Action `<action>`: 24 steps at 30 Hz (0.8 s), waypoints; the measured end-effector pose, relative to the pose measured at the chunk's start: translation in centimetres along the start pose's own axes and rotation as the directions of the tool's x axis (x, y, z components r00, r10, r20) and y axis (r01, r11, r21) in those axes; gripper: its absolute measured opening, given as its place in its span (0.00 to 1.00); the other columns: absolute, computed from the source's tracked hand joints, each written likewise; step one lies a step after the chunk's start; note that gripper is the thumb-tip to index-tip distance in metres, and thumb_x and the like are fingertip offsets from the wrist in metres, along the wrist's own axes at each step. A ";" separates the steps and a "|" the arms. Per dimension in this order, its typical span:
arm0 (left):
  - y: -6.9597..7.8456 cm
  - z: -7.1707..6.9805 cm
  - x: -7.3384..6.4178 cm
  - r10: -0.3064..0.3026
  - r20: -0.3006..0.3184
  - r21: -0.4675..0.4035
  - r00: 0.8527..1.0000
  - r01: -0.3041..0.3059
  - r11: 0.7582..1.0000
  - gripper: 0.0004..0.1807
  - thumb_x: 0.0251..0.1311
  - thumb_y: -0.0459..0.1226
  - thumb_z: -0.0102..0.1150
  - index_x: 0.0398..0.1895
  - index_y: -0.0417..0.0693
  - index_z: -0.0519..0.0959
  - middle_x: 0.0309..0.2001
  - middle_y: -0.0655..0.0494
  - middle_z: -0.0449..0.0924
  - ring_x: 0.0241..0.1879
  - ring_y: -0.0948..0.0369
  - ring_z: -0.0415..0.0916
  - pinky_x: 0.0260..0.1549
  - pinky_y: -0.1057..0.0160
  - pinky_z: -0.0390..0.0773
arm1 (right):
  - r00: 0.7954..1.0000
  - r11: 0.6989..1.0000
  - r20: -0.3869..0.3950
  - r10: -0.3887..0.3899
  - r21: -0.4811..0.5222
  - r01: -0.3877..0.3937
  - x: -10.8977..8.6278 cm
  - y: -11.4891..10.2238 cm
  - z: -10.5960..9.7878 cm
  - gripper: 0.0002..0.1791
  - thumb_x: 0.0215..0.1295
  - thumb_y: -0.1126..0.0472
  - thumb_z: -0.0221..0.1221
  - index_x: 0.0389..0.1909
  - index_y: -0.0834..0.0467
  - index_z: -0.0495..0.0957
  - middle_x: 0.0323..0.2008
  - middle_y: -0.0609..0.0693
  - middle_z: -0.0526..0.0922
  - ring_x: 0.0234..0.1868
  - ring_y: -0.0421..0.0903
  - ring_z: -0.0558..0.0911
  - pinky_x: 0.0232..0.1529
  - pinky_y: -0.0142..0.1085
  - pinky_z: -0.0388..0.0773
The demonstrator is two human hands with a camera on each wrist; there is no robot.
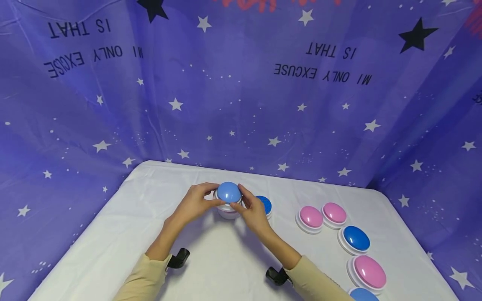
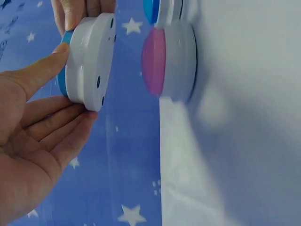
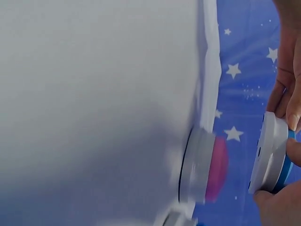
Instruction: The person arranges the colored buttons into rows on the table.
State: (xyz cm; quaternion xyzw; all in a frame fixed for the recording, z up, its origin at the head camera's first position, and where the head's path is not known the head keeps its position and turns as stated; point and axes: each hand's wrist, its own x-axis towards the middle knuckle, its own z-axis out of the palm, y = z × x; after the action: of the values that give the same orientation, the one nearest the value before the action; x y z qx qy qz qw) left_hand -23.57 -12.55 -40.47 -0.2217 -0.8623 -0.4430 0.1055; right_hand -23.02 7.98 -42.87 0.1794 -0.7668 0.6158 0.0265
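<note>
Both hands hold a round push button (image 1: 229, 192) with a light blue dome and a white base, raised over the table. My left hand (image 1: 197, 202) grips its left side, thumb on the near rim and fingers around the edge. From the other side my right hand (image 1: 254, 211) pinches it the same way. Small dark holes show on its flat underside in the left wrist view. Directly below stands a pink push button (image 2: 154, 61), apart from the held one and mostly hidden by it in the head view. A dark blue push button (image 1: 265, 205) sits just right, partly behind the right hand.
Along the table's right side stand several more push buttons: two pink ones (image 1: 311, 217) (image 1: 334, 213) at the back, a dark blue one (image 1: 356, 238), a larger pink one (image 1: 370, 271) and a light blue one (image 1: 363, 294). A purple star-printed curtain (image 1: 233, 104) surrounds the white-covered table (image 1: 150, 188).
</note>
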 end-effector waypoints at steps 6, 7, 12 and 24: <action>-2.0 -1.9 -1.0 -0.051 0.014 -0.018 0.999 0.051 0.999 0.22 0.55 0.37 0.73 0.52 0.38 0.83 0.51 0.47 0.83 0.55 0.48 0.77 0.56 0.47 0.75 | 1.000 1.000 -0.002 -0.002 -0.005 0.002 1.0 0.3 3.0 0.35 0.63 0.72 0.64 0.70 0.69 0.63 0.68 0.66 0.66 0.67 0.60 0.68 0.62 0.46 0.68; -2.3 -2.1 -1.2 -0.061 0.013 -0.023 0.998 0.061 0.998 0.22 0.55 0.37 0.73 0.52 0.38 0.82 0.52 0.46 0.83 0.56 0.47 0.77 0.56 0.47 0.75 | 1.000 1.000 -0.004 -0.007 -0.014 0.007 1.1 0.4 3.5 0.35 0.63 0.71 0.64 0.70 0.69 0.64 0.68 0.65 0.66 0.67 0.59 0.68 0.62 0.45 0.69; -3.7 -3.3 -1.9 -0.101 0.007 -0.038 0.995 0.101 0.994 0.23 0.55 0.35 0.73 0.53 0.35 0.81 0.52 0.43 0.82 0.56 0.45 0.76 0.57 0.49 0.74 | 1.000 0.998 -0.008 -0.030 -0.052 0.030 1.9 0.8 5.7 0.34 0.63 0.70 0.65 0.69 0.71 0.64 0.66 0.65 0.70 0.65 0.57 0.72 0.63 0.43 0.69; -7.3 -4.4 -3.1 -0.158 0.025 -0.072 0.987 0.160 0.985 0.25 0.56 0.34 0.71 0.55 0.28 0.78 0.53 0.35 0.80 0.56 0.41 0.76 0.56 0.51 0.75 | 0.999 0.995 -0.029 -0.029 -0.098 0.027 2.5 1.9 9.2 0.34 0.62 0.71 0.64 0.67 0.74 0.64 0.65 0.68 0.69 0.65 0.59 0.71 0.65 0.42 0.67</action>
State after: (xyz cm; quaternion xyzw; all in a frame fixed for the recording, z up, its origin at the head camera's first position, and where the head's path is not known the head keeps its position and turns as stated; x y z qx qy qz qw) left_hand -24.41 -20.79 -44.31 -0.1600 -0.8613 -0.4793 0.0536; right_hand -24.28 -1.05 -46.23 0.1792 -0.7928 0.5798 0.0555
